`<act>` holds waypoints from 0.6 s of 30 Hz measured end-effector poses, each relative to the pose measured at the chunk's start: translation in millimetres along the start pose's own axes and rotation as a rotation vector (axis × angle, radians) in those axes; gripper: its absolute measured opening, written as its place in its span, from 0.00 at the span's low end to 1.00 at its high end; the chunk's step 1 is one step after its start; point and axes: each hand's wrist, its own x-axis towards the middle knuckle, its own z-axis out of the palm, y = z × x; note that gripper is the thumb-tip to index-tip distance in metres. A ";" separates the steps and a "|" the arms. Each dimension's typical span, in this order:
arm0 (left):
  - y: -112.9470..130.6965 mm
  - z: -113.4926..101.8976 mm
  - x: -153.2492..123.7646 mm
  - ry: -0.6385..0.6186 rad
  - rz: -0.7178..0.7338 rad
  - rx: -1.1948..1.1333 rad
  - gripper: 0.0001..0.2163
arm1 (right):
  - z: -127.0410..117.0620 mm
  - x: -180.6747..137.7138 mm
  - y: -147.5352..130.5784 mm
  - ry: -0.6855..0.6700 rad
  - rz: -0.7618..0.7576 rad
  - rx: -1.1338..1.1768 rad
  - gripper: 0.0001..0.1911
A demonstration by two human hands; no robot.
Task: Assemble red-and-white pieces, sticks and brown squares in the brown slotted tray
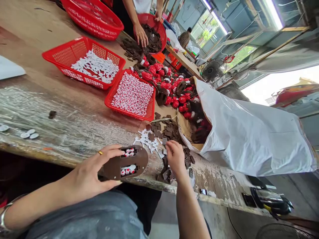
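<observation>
My left hand (89,171) grips a brown oval plastic base (113,168) near the table's front edge. Two open compartments in it hold small white-and-red balls (127,171), and a white spoon-shaped piece lies in the nearer one. My right hand (176,158) is closed at the fingertips on a small ribbed plastic cover (164,141), above a scatter of similar brown covers (171,129). Between my hands lies a small pile of white spoon-shaped pieces (147,141) on the table.
Red baskets hold white pieces (96,66) and patterned balls (133,94). Red-and-brown toy figures (174,88) spill from a white sack (249,129) at right. Across the table, a co-worker's hand (141,35) reaches over brown pieces by a red basket (161,33). White discs (30,133) lie left.
</observation>
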 end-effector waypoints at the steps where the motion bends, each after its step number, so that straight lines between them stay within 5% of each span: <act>1: 1.1 -0.5 0.8 -0.001 0.010 0.005 0.31 | 5.0 14.1 12.4 -0.043 0.079 -0.034 0.12; 6: 7.0 -2.6 3.7 0.001 0.008 -0.001 0.31 | 35.7 55.8 36.0 -0.077 0.188 -0.047 0.13; 12: 3.9 -6.6 3.4 -0.014 -0.032 -0.050 0.31 | 38.7 47.4 31.0 0.001 0.164 0.092 0.17; 14: 1.1 -9.7 4.8 -0.031 -0.048 -0.067 0.31 | 38.1 30.0 25.1 0.000 0.030 0.180 0.15; 18: -5.4 -14.5 7.4 -0.066 -0.069 -0.086 0.32 | 47.7 -13.2 12.1 -0.099 -0.491 0.323 0.19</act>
